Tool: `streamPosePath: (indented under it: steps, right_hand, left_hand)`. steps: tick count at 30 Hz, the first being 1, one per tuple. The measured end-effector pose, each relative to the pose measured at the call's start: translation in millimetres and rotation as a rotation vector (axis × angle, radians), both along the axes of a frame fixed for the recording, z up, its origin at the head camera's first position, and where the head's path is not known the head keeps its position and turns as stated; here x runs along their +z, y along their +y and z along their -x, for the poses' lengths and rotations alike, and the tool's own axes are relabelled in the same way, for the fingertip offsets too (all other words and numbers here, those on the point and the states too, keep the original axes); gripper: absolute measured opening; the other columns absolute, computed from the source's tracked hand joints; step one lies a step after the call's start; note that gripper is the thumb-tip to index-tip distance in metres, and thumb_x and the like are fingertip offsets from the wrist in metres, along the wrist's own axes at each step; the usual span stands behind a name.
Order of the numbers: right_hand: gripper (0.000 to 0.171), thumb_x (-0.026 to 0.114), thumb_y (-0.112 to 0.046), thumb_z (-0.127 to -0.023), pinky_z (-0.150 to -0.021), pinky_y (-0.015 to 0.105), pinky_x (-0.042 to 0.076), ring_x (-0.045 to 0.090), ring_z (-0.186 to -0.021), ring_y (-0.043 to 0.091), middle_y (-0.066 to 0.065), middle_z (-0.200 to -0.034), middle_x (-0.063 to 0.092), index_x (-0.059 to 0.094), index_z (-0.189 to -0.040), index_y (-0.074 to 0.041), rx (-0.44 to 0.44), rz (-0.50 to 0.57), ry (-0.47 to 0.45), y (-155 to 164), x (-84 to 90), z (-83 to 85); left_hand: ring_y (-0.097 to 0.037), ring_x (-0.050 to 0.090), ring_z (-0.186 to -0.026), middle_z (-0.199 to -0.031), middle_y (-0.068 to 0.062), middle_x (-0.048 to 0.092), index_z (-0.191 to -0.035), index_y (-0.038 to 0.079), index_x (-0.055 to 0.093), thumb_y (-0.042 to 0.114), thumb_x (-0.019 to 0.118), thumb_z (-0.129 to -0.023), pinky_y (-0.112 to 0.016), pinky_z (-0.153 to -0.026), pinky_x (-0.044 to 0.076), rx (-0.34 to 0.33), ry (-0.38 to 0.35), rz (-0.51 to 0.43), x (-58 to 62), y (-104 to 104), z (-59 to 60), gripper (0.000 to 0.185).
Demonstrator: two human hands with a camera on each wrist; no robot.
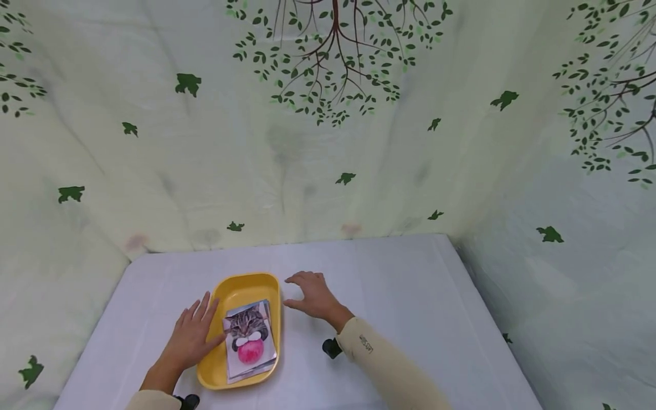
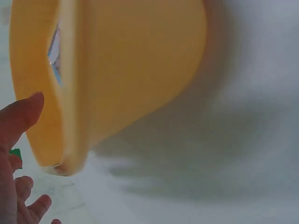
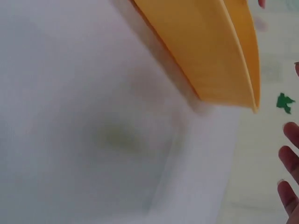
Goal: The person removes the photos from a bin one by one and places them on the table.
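Note:
A yellow tray (image 1: 241, 283) sits on the white table, left of its middle. Inside lies a stack of picture cards (image 1: 251, 336), the top one showing a cat's face above a pink ball. My left hand (image 1: 189, 336) is over the tray's left rim, fingers spread and thumb reaching inward; I cannot tell whether it touches the rim. To the right of the tray, my right hand (image 1: 315, 297) hovers apart from it, thumb and fingers parted with nothing between them. In the left wrist view the tray's side (image 2: 140, 56) hides most of the cards.
A white-covered table (image 1: 400, 296) spreads beneath the tray. Pale curtains (image 1: 307, 148) printed with branches and green leaves enclose it at the back and sides. Black wrist-camera parts (image 1: 332, 348) stick out below the right sleeve.

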State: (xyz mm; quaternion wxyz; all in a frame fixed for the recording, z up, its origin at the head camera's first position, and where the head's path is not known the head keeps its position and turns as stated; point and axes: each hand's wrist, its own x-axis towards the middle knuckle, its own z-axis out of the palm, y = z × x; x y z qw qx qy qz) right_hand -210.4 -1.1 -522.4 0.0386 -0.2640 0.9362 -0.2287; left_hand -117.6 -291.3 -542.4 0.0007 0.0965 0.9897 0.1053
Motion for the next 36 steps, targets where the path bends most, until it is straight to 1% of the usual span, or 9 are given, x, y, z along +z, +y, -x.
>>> streamPosePath:
  steps: [2, 6, 9, 12, 20, 25, 31, 33, 36]
  right_hand:
    - [0.049, 0.069, -0.04, -0.086, -0.108, 0.035, 0.032, 0.049, -0.123, 0.013, -0.007, -0.128, 0.06, 0.06, -0.129, -0.019, 0.052, -0.017, -0.037, -16, -3.7, -1.8]
    - [0.047, 0.069, -0.039, -0.086, -0.109, 0.029, 0.03, 0.048, -0.123, 0.007, -0.013, -0.128, 0.059, 0.061, -0.129, -0.023, 0.122, -0.077, -0.093, -48, -8.3, -6.6]
    - [0.045, 0.07, -0.038, -0.086, -0.108, 0.026, 0.032, 0.049, -0.121, 0.005, -0.015, -0.127, 0.06, 0.062, -0.128, -0.025, 0.162, -0.119, -0.088, -67, -10.4, -8.3]
    - [0.044, 0.07, -0.036, -0.087, -0.106, 0.024, 0.035, 0.051, -0.118, 0.003, -0.016, -0.125, 0.06, 0.062, -0.128, -0.026, 0.181, -0.148, -0.074, -83, -13.2, -7.7]
    - [0.041, 0.07, -0.035, -0.087, -0.102, 0.024, 0.037, 0.053, -0.111, 0.003, -0.016, -0.118, 0.063, 0.063, -0.126, -0.026, 0.136, -0.191, -0.159, -107, -25.6, -3.5]
    - [0.038, 0.069, -0.038, -0.085, -0.094, 0.028, 0.038, 0.053, -0.106, 0.007, -0.014, -0.113, 0.063, 0.065, -0.122, -0.027, 0.114, -0.291, -0.118, -114, -26.6, -3.1]
    - [0.031, 0.069, -0.034, -0.086, -0.097, 0.03, 0.039, 0.054, -0.103, 0.009, -0.013, -0.107, 0.063, 0.068, -0.116, -0.027, 0.078, -0.333, -0.15, -125, -26.6, -7.7]
    - [0.028, 0.07, -0.036, -0.085, -0.098, 0.031, 0.039, 0.054, -0.099, 0.009, -0.013, -0.102, 0.063, 0.069, -0.112, -0.027, 0.063, -0.346, -0.152, -129, -29.4, -11.0]
    - [0.026, 0.07, -0.039, -0.084, -0.097, 0.03, 0.039, 0.053, -0.094, 0.008, -0.013, -0.096, 0.062, 0.069, -0.107, -0.028, 0.04, -0.375, -0.135, -129, -33.0, -10.5]
  left_hand:
    - [-0.053, 0.025, -0.132, -0.15, -0.031, 0.023, -0.145, -0.009, 0.026, 0.035, 0.072, -0.08, -0.067, -0.107, 0.018, 0.006, -0.008, -0.008, -7.2, -2, -2.4, 0.091]
    - [-0.052, 0.023, -0.133, -0.154, -0.029, 0.017, -0.149, -0.01, 0.012, 0.036, 0.071, -0.081, -0.066, -0.109, 0.016, 0.035, -0.058, -0.016, -16.9, -4, -5.9, 0.101]
    - [-0.052, 0.022, -0.133, -0.155, -0.029, 0.014, -0.149, -0.01, 0.005, 0.035, 0.071, -0.08, -0.066, -0.109, 0.017, 0.049, -0.088, -0.007, -20.3, -4, -7.2, 0.105]
    - [-0.052, 0.023, -0.133, -0.156, -0.027, 0.013, -0.15, -0.008, 0.006, 0.031, 0.072, -0.08, -0.066, -0.107, 0.019, 0.049, -0.079, 0.004, -23.1, -5, -8.0, 0.103]
    - [-0.05, 0.025, -0.133, -0.159, -0.022, 0.008, -0.151, -0.004, 0.004, 0.017, 0.064, -0.081, -0.068, -0.106, 0.019, 0.067, -0.085, 0.004, -27.8, -1, -8.1, 0.094]
    - [-0.049, 0.026, -0.132, -0.159, -0.021, 0.009, -0.151, -0.004, 0.004, 0.014, 0.061, -0.08, -0.068, -0.106, 0.019, 0.06, -0.054, 0.006, -28.4, -1, -8.3, 0.093]
    - [-0.049, 0.027, -0.132, -0.159, -0.021, 0.01, -0.151, -0.004, 0.006, 0.014, 0.061, -0.08, -0.069, -0.105, 0.018, 0.06, -0.064, -0.017, -26.3, -1, -9.6, 0.091]
    - [-0.049, 0.027, -0.131, -0.159, -0.021, 0.01, -0.151, -0.004, 0.006, 0.013, 0.06, -0.081, -0.069, -0.105, 0.017, 0.064, -0.071, -0.019, -26.4, -2, -11.6, 0.09]
    - [-0.048, 0.028, -0.13, -0.159, -0.02, 0.008, -0.151, -0.004, 0.006, 0.011, 0.059, -0.08, -0.071, -0.103, 0.015, 0.06, -0.062, -0.013, -27.8, 0, -9.2, 0.089]
